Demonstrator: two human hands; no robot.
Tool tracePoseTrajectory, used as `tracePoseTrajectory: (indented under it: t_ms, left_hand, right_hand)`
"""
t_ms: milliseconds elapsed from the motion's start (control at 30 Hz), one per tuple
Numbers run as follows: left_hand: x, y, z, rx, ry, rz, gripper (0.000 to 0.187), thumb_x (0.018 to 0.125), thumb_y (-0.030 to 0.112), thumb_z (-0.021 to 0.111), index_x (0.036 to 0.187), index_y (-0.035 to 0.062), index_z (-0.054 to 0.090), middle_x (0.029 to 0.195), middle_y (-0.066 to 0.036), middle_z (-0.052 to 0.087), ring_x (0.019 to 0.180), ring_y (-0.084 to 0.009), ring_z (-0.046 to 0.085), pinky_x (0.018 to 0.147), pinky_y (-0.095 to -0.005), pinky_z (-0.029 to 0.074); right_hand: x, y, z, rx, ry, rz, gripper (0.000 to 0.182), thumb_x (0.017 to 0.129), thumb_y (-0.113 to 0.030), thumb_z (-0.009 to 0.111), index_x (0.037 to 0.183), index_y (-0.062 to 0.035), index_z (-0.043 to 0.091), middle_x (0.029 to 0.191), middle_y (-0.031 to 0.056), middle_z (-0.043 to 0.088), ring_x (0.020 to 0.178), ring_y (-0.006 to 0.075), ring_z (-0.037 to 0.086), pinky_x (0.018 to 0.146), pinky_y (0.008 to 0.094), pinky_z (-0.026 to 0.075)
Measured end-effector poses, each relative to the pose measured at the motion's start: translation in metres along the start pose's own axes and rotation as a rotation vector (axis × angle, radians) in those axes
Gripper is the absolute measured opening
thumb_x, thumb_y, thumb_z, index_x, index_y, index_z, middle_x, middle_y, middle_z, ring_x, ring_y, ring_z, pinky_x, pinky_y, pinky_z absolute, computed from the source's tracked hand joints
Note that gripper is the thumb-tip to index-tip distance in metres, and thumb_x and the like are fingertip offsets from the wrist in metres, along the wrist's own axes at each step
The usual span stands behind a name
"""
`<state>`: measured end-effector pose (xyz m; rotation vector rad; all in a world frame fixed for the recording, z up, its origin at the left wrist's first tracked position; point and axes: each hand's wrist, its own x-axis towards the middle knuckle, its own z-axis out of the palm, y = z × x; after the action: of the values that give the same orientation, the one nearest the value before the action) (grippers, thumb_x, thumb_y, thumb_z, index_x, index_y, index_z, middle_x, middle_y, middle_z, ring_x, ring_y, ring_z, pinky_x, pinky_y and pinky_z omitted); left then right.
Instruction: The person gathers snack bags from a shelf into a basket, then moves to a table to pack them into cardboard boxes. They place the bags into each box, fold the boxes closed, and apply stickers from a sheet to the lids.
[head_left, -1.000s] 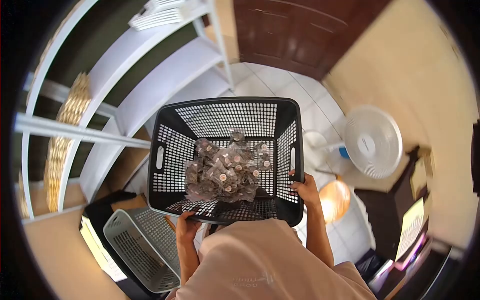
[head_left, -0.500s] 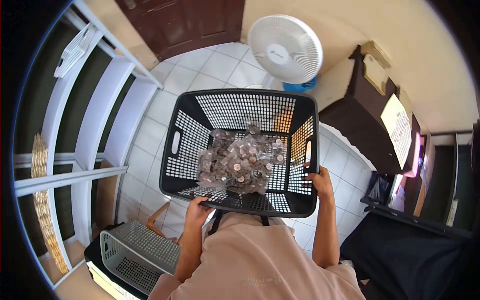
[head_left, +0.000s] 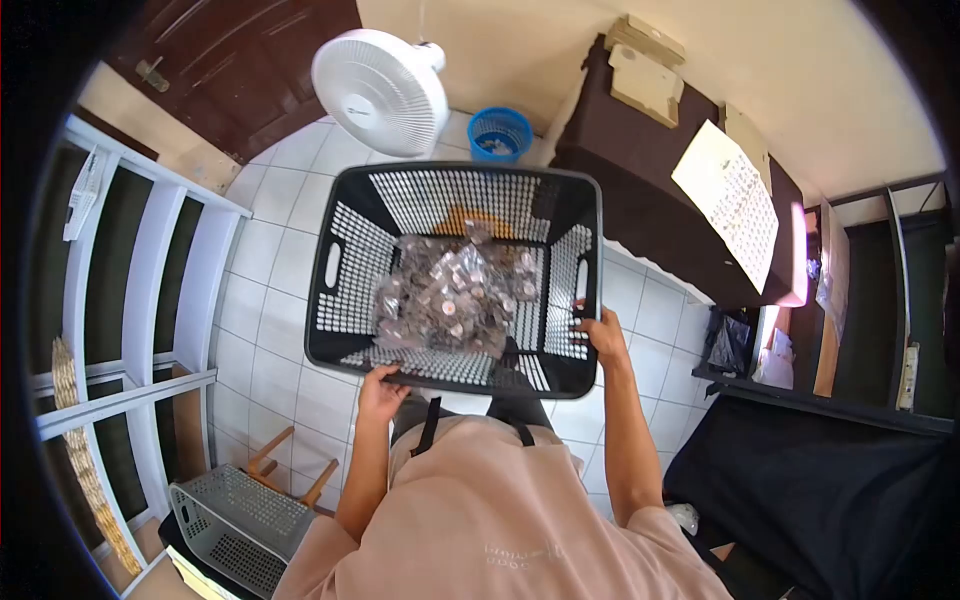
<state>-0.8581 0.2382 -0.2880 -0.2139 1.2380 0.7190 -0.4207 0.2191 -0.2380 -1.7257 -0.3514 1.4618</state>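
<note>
A black plastic basket [head_left: 345,372] with perforated walls is held up in front of my body, above the tiled floor. Inside it lies a heap of small clear plastic packets [head_left: 450,300], some with round pale labels; their contents are too small to name. My left hand [head_left: 381,395] grips the near rim, left of its middle, thumb over the edge. On the right side wall, my right hand [head_left: 603,338] is closed round the edge by the handle slot, with fingertips showing inside.
A white fan [head_left: 382,95] and a blue bin [head_left: 499,134] stand ahead. To the right is a dark-covered table [head_left: 640,170] with boxes and a printed sheet [head_left: 730,200]. White shelving [head_left: 170,260] lines the left. A grey basket [head_left: 245,515] sits at lower left, near wooden legs [head_left: 318,482].
The view has turned to the right, so the fan now appears further left and the blue bin shows fully. Both hands still hold the black basket with its packets.
</note>
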Motion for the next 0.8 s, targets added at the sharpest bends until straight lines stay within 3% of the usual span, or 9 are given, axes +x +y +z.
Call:
tracePoseTrajectory:
  t_ms: [33,67,100,233,267,433,567,667,800]
  left_hand:
    - [0.000,-0.012,0.012,0.002,-0.002,0.029,0.017,0.077,0.007,0.060,0.093,0.0024,0.056,0.097,-0.011,0.061,0.095,-0.0285,0.061,0.085,-0.0417,0.049]
    - [0.003,-0.024,0.026,-0.004,0.022,0.068,0.024,0.079,0.008,0.056,0.100,-0.0044,0.054,0.101,-0.016,0.061,0.099,-0.0330,0.060,0.088,-0.0421,0.051]
    - [0.016,0.007,0.022,-0.016,-0.003,0.062,0.022,0.080,0.008,0.057,0.098,-0.0039,0.053,0.101,-0.016,0.060,0.101,-0.0329,0.059,0.090,-0.0418,0.050]
    - [0.041,-0.030,0.043,-0.081,0.006,0.084,0.023,0.082,0.005,0.058,0.103,-0.0036,0.054,0.102,-0.016,0.059,0.104,-0.0347,0.059,0.096,-0.0440,0.047]
    - [0.045,-0.042,0.043,-0.018,0.021,0.136,0.030,0.083,0.013,0.061,0.109,0.0006,0.054,0.100,-0.012,0.059,0.099,-0.0316,0.060,0.086,-0.0435,0.050]
    - [0.032,-0.044,0.072,0.008,0.110,0.154,0.025,0.087,0.016,0.062,0.105,0.0017,0.054,0.104,-0.010,0.058,0.102,-0.0310,0.060,0.093,-0.0455,0.048]
    - [0.019,-0.036,0.077,0.065,0.144,0.151,0.028,0.089,0.024,0.062,0.108,0.0058,0.053,0.106,-0.009,0.056,0.104,-0.0297,0.057,0.092,-0.0465,0.050]
    - [0.021,-0.045,0.065,0.085,0.149,0.104,0.034,0.089,0.025,0.060,0.115,0.0053,0.049,0.111,-0.011,0.055,0.105,-0.0329,0.055,0.090,-0.0499,0.050]
    - [0.023,-0.056,0.058,0.009,0.106,0.094,0.019,0.086,0.014,0.057,0.102,0.0054,0.051,0.100,-0.012,0.060,0.095,-0.0332,0.061,0.084,-0.0505,0.054]
  right_hand:
    - [0.010,0.005,-0.013,0.022,-0.002,-0.025,0.038,0.073,0.009,0.052,0.107,-0.0046,0.060,0.079,0.0051,0.055,0.069,0.0160,0.056,0.054,0.0301,0.050]
    - [0.019,0.008,-0.026,-0.017,0.006,0.019,0.038,0.074,0.009,0.052,0.107,-0.0069,0.061,0.079,0.0039,0.055,0.069,0.0154,0.056,0.056,0.0300,0.049]
    - [0.048,-0.008,0.004,-0.002,-0.031,0.060,0.038,0.073,0.009,0.053,0.106,-0.0071,0.061,0.081,0.0035,0.055,0.069,0.0157,0.056,0.056,0.0306,0.050]
    - [0.089,0.024,-0.031,-0.017,-0.029,0.051,0.040,0.074,0.010,0.056,0.111,-0.0075,0.060,0.094,0.0064,0.061,0.079,0.0189,0.061,0.061,0.0319,0.052]
    - [0.096,0.029,-0.038,-0.010,-0.033,0.050,0.039,0.076,0.009,0.056,0.111,-0.0076,0.060,0.094,0.0064,0.062,0.079,0.0187,0.061,0.061,0.0324,0.052]
    - [0.119,0.019,-0.039,-0.138,-0.015,0.083,0.029,0.086,-0.003,0.059,0.114,-0.0085,0.059,0.093,0.0050,0.061,0.076,0.0173,0.061,0.061,0.0316,0.051]
    - [0.133,0.018,-0.036,-0.170,0.020,0.032,0.031,0.085,-0.013,0.065,0.114,-0.0037,0.059,0.092,0.0065,0.063,0.073,0.0167,0.061,0.062,0.0305,0.050]
    - [0.140,0.023,-0.047,-0.368,0.254,-0.061,0.063,0.074,-0.033,0.078,0.120,0.0047,0.055,0.088,0.0136,0.066,0.072,0.0179,0.062,0.069,0.0306,0.050]
    - [0.137,0.002,-0.031,-0.486,0.258,-0.201,0.022,0.081,-0.009,0.067,0.098,0.0029,0.060,0.081,0.0118,0.066,0.073,0.0165,0.062,0.067,0.0305,0.048]
